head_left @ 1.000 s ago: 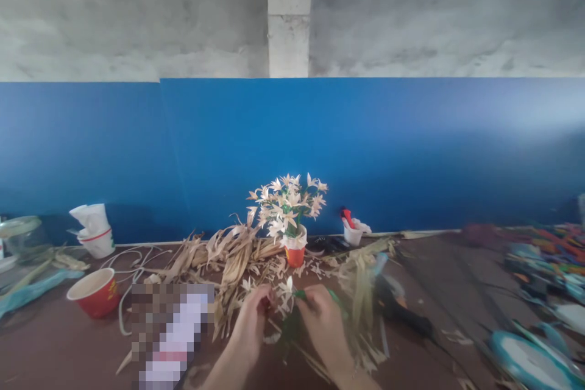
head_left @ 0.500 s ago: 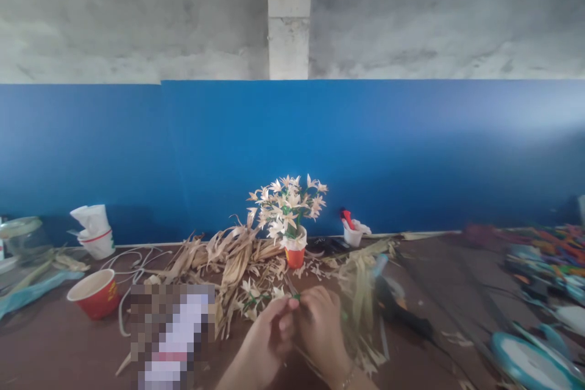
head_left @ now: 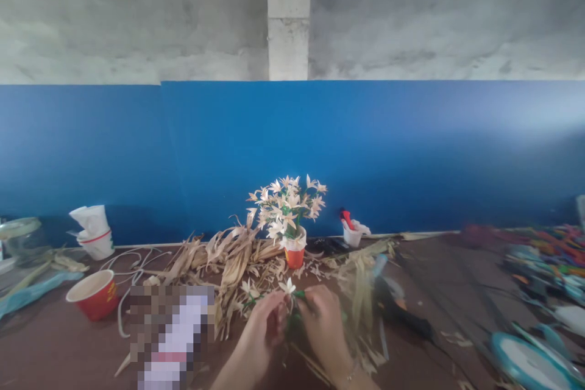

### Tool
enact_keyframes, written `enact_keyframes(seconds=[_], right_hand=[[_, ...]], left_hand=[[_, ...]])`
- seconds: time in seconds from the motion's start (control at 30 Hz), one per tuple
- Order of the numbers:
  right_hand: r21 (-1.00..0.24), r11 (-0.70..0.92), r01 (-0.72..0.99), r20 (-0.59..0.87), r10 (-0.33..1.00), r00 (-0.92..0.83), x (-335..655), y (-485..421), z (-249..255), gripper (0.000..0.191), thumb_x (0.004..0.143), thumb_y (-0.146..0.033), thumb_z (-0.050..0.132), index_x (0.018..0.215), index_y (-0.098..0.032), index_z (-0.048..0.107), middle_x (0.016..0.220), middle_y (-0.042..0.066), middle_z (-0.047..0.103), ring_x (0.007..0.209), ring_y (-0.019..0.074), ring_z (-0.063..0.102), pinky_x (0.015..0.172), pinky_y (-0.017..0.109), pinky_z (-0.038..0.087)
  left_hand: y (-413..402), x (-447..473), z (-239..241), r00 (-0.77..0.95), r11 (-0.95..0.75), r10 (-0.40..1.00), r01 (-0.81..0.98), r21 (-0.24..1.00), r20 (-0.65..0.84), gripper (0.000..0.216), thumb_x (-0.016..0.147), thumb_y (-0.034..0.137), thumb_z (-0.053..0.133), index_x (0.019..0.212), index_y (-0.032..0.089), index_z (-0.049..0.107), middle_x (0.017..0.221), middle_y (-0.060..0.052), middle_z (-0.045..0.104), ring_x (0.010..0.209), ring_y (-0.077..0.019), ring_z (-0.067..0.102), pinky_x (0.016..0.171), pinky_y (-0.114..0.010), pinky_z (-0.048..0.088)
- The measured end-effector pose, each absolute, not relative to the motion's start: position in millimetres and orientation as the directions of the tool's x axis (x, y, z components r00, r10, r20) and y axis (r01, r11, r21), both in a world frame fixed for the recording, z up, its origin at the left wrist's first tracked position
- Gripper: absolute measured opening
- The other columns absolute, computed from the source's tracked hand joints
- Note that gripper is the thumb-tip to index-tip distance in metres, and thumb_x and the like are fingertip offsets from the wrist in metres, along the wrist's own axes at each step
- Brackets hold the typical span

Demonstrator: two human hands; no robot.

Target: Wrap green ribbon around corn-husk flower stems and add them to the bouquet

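A white artificial flower with pointed petals and a green-wrapped stem is between my hands, low in front of me. My right hand pinches the green stem. The curled fingers of my left hand close at the base of the petals; their exact grip is partly hidden. More loose white flowers lie just left of and behind my left hand. Beyond both hands stands a small orange pot with a full bunch of similar flowers.
Dried husks are heaped behind and left, with pale strips on the right. A red paper cup and white cable are at left. A black-handled tool and teal-rimmed round object lie right, before a blue partition.
My hands have moved slightly apart, and the white flower now shows between them. My right hand has shifted a little along the green stem. The potted bunch has stayed in place.
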State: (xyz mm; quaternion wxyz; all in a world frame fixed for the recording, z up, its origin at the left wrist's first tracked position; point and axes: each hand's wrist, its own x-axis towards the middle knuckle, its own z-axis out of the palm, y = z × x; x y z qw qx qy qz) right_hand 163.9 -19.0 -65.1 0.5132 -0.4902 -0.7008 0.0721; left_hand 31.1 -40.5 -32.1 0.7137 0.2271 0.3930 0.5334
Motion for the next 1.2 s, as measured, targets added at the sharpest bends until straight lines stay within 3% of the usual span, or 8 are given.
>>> enact_keyframes(seconds=[0.27, 0.43, 0.53, 0.77, 0.97, 1.1, 1.2], right_hand=[[-0.748, 0.441, 0.495, 0.533, 0.845, 0.053, 162.8, -20.1, -63.7, 0.017, 0.078, -0.026, 0.055, 0.063, -0.019, 0.054, 0.068, 0.002, 0.058, 0.067, 0.0178, 0.054, 0.066, 0.029, 0.038], [-0.801, 0.424, 0.422, 0.483, 0.875, 0.038, 161.5, -20.8, -63.4, 0.019, 0.078, -0.027, 0.055, 0.062, -0.019, 0.053, 0.067, 0.002, 0.056, 0.067, 0.0174, 0.052, 0.065, 0.027, 0.039], [-0.788, 0.45, 0.42, 0.502, 0.865, 0.017, 160.7, -21.8, -65.1, 0.018, 0.078, -0.027, 0.055, 0.062, -0.018, 0.054, 0.069, 0.003, 0.057, 0.069, 0.0178, 0.052, 0.065, 0.028, 0.039], [-0.783, 0.459, 0.42, 0.503, 0.864, -0.006, 160.9, -22.4, -66.2, 0.015, 0.075, -0.026, 0.058, 0.062, -0.018, 0.055, 0.069, 0.003, 0.058, 0.071, 0.0183, 0.053, 0.067, 0.028, 0.041], [-0.932, 0.336, 0.136, 0.327, 0.941, -0.086, 161.9, -18.0, -53.8, 0.016, 0.075, -0.029, 0.057, 0.072, -0.018, 0.067, 0.083, 0.005, 0.065, 0.08, 0.0194, 0.058, 0.073, 0.027, 0.044], [-0.995, 0.086, -0.057, 0.092, 0.99, -0.104, 163.7, -15.7, -50.6, 0.015, 0.068, -0.031, 0.064, 0.068, -0.016, 0.068, 0.065, 0.002, 0.063, 0.064, 0.0158, 0.056, 0.061, 0.025, 0.044], [-0.984, -0.04, -0.174, -0.011, 0.986, -0.164, 169.3, -13.3, -49.0, 0.025, 0.066, -0.037, 0.067, 0.077, -0.015, 0.068, 0.061, 0.001, 0.063, 0.058, 0.0145, 0.056, 0.058, 0.025, 0.044]], left_hand=[[-37.0, 29.3, -39.8, 0.091, 0.215, 0.976, -0.49, 0.844, -0.196, 0.034, 0.058, 0.039, 0.074, 0.057, 0.016, 0.049, 0.043, 0.009, 0.037, 0.037, -0.0028, 0.025, 0.037, -0.018, 0.01], [-34.0, 31.6, -40.2, 0.014, 0.187, 0.979, -0.469, 0.863, -0.204, 0.033, 0.048, 0.032, 0.08, 0.07, 0.016, 0.061, 0.05, 0.006, 0.051, 0.04, -0.0041, 0.037, 0.039, -0.016, 0.021], [-29.3, 32.8, -47.9, 0.003, 0.141, 0.988, -0.394, 0.908, -0.152, 0.037, 0.043, 0.036, 0.082, 0.063, 0.015, 0.06, 0.052, 0.004, 0.056, 0.044, -0.006, 0.043, 0.044, -0.018, 0.03], [-25.6, 31.0, -60.5, -0.094, -0.114, 0.991, -0.181, 0.977, 0.098, 0.031, 0.057, 0.041, 0.074, 0.059, 0.014, 0.059, 0.047, 0.005, 0.047, 0.044, -0.0061, 0.037, 0.043, -0.018, 0.028], [-28.1, 25.1, -56.1, -0.181, -0.129, 0.98, -0.228, 0.965, 0.089, 0.028, 0.063, 0.041, 0.071, 0.066, 0.015, 0.06, 0.059, 0.001, 0.057, 0.055, -0.0109, 0.049, 0.053, -0.02, 0.038], [-25.7, 20.4, -56.3, -0.233, -0.123, 0.971, -0.264, 0.957, 0.061, 0.03, 0.062, 0.042, 0.072, 0.065, 0.015, 0.06, 0.059, 0.001, 0.057, 0.055, -0.0114, 0.05, 0.055, -0.021, 0.04], [-23.6, 18.5, -56.2, -0.248, -0.118, 0.968, -0.312, 0.943, 0.039, 0.031, 0.06, 0.042, 0.074, 0.067, 0.016, 0.059, 0.061, 0.001, 0.057, 0.057, -0.0121, 0.052, 0.056, -0.021, 0.041]])
